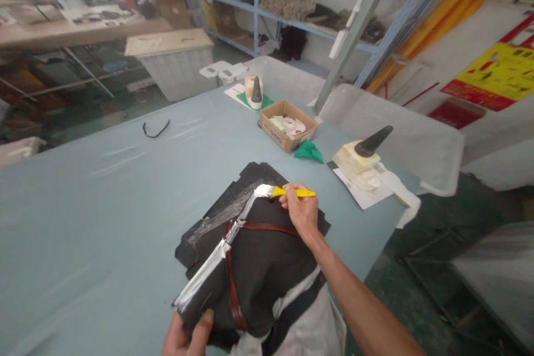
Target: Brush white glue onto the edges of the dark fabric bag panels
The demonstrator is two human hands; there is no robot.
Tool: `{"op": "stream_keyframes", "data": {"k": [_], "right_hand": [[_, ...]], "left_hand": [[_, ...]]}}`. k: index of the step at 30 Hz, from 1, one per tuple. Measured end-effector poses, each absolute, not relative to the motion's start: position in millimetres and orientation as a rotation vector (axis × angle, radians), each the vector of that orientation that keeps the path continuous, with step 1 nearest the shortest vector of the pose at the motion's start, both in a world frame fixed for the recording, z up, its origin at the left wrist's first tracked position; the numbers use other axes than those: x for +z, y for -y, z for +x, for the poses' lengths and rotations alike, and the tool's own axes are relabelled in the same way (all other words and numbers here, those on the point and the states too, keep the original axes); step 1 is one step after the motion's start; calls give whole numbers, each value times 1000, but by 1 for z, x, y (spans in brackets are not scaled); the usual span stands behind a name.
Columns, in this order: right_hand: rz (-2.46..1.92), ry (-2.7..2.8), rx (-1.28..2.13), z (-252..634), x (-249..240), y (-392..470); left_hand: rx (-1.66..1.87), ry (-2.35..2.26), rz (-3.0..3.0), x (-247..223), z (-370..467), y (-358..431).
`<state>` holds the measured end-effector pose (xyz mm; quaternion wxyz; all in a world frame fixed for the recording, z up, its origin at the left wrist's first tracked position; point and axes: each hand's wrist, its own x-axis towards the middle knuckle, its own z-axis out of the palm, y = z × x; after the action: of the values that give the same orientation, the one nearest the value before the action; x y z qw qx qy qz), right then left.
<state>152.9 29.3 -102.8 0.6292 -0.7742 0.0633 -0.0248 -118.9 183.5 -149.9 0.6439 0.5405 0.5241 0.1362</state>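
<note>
My right hand (301,208) is closed round the yellow handle of a paintbrush (292,192). White paste covers its bristles, which touch the far end of a black fabric piece (267,267) with brown straps. A white wet strip (204,275) runs along the left edge of that fabric. My left hand (189,336) pinches the fabric's near left corner between thumb and fingers. Under the fabric lies a flat black panel (221,206) with notched edges and whitish smears. Pale grey cloth (308,322) with a dark band bunches at the near side.
On the blue-grey table (104,206) stand a small cardboard box (283,136), a green cloth (308,151) and two cream blocks with dark cones, the nearer block (354,161) at right. Clear plastic bins (396,128) line the far edge. A black cord (156,132) lies at left.
</note>
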Motion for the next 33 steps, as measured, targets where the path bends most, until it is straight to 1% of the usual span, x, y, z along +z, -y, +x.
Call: {"op": "stream_keyframes", "data": {"k": [7,16,22,25,31,33], "right_hand": [[-1735,-84,23,124,-89,-37],[-1617,89,221,67,-65,-59],[-1657,225,254,41,-49,-67],[-1680,224,226,48,-54,-59],[-1761,-22,2,103,-76,-32],[-1754,-69,-15,108,-77,-31]], "left_hand": [[381,-1219,1174,-142,-112,-178],[429,-1242,971,-126,-96,-175],[441,-1229,949,-124,-88,-176],[446,-1211,975,-125,-88,-176],[446,-1192,981,-124,-90,-173],[451,-1197,965,-124,-89,-172]]}}
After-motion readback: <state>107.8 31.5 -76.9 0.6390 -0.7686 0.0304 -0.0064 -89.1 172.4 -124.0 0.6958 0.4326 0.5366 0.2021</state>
